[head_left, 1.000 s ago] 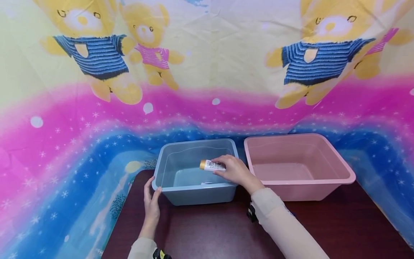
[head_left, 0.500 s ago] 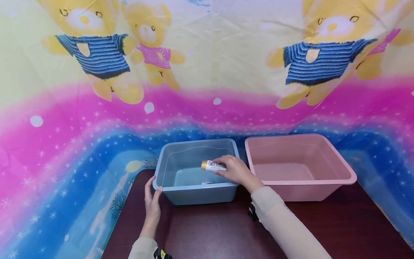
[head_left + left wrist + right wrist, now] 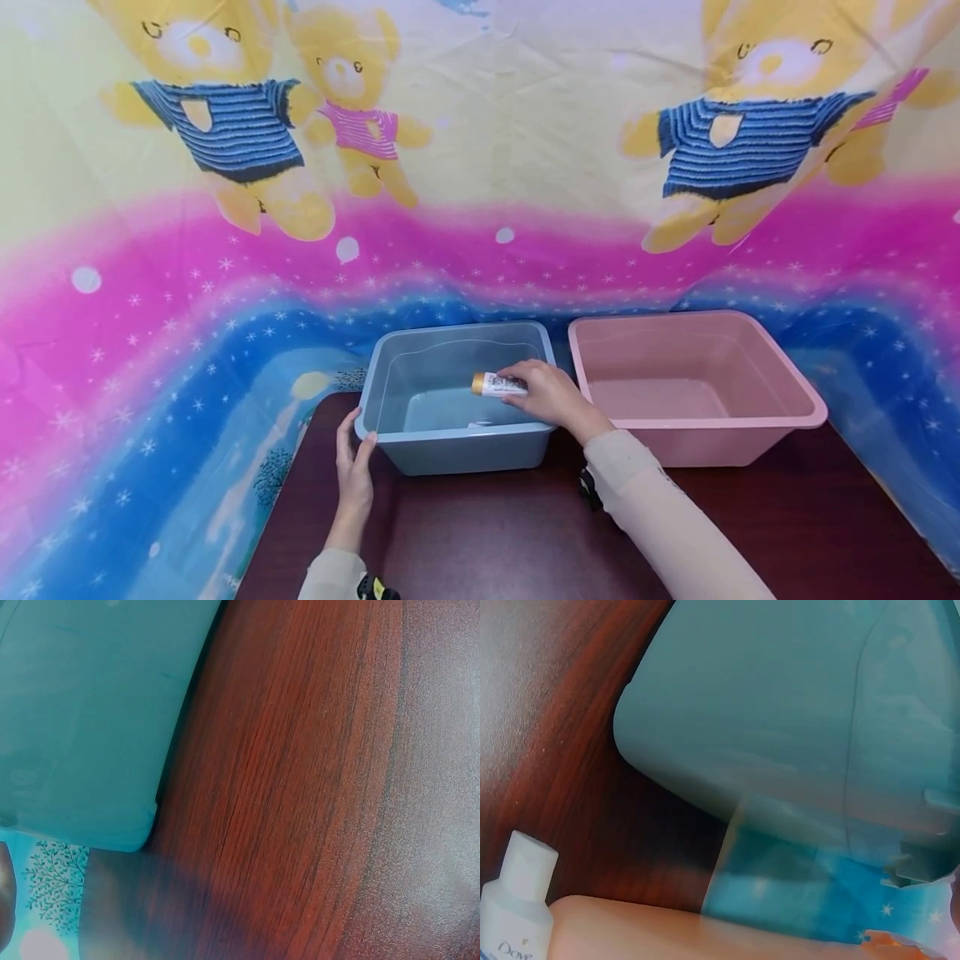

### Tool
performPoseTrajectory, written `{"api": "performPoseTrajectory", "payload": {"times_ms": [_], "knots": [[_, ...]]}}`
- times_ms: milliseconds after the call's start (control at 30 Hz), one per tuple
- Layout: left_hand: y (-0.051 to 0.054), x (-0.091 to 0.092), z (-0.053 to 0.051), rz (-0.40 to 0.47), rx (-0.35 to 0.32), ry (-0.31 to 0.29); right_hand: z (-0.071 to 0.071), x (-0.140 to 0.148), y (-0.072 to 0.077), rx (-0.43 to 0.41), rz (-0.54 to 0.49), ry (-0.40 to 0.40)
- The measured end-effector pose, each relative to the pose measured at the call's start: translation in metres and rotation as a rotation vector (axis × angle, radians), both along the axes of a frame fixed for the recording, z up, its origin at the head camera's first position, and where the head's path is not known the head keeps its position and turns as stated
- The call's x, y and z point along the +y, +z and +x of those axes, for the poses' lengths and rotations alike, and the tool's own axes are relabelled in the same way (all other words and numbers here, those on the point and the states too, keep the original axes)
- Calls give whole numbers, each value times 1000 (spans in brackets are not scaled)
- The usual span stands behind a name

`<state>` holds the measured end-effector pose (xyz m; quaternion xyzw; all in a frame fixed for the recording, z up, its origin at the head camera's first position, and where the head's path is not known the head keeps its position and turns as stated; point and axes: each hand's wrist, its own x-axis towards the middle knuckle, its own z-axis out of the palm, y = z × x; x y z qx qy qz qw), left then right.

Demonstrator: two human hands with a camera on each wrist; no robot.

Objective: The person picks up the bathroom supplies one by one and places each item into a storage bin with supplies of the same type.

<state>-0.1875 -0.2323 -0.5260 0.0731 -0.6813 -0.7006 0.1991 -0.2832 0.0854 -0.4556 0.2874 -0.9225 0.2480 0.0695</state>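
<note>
My right hand [image 3: 551, 392] pinches a small white bottle [image 3: 504, 384] with a gold cap and dark print on its label. It holds the bottle sideways over the blue-grey plastic tub [image 3: 465, 454], cap toward the left. At the tub's front left corner, my left hand [image 3: 354, 475] grips the rim, thumb in front and fingers along the side. A small whitish thing [image 3: 480, 424] shows inside the tub by the front wall, mostly hidden. The left wrist view shows the tub's outer wall [image 3: 90, 735] and a sliver of a finger.
A pink tub [image 3: 738, 442] stands to the right of the blue-grey one on the dark wood table [image 3: 495, 542]. The right wrist view shows a white Dove bottle [image 3: 517, 900] beside the pink tub. A bear-print cloth [image 3: 495, 275] hangs behind.
The right hand and its bottle have shifted slightly right over the tub. The left hand keeps its place at the corner.
</note>
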Motion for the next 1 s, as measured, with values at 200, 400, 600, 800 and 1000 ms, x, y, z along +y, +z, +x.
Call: {"api": "performPoseTrajectory", "payload": {"times_ms": [200, 400, 600, 800, 1000], "knots": [[21, 8, 13, -5, 4, -17, -2, 1, 1, -24, 9, -3], [24, 8, 13, -3, -2, -19, -3, 1, 0, -23, 20, -2], [2, 0, 1, 9, 4, -6, -4, 1, -1, -26, 5, -2], [-8, -1, -2, -6, 18, 5, -5, 1, -3, -30, 9, -11], [-5, -1, -1, 2, 18, -1, -5, 2, -3, -23, 1, 0]]}}
